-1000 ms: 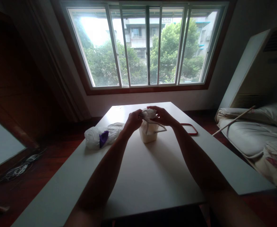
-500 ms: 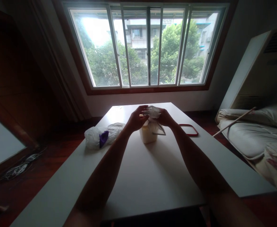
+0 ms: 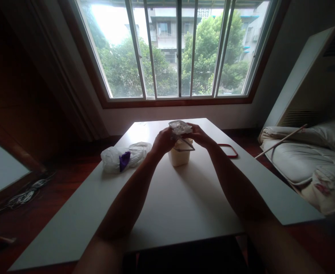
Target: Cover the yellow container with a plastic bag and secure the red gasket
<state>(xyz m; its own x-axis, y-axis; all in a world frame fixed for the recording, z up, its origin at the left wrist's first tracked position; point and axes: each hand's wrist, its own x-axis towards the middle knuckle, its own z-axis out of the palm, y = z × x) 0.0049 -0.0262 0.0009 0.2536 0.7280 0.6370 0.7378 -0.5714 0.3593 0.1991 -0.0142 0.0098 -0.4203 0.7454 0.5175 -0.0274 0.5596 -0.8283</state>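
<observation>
- nearest: left forearm (image 3: 130,190) and right forearm (image 3: 236,190) run forward from the lower edge over the tabletop (image 3: 181,213), elbows wide, wrists converging.
- left, beside the left forearm: white plastic bag (image 3: 110,160) with a purple patch (image 3: 124,161), lying on the tabletop. no shift noted.
- centre: cream container (image 3: 179,158), upright on the tabletop, same spot as half a second ago; the view has merely tipped down a little.
- at its mouth: crumpled plastic (image 3: 180,128), held between both hands, just above the rim. change: a pale edge has come up at the top of the bundle, and the pale strip (image 3: 186,148) in front lies differently. suggests the plastic is being reworked in the grip, not let go.
- left hand (image 3: 164,140): fingers more curled than before, closed around the bundle's left side; thumb unclear.
- right hand (image 3: 198,135): partly curled, fingers pinching the right side; fingertips hard to make out.
- beyond the right wrist: red frame (image 3: 230,156), flat, apart from both hands.
</observation>
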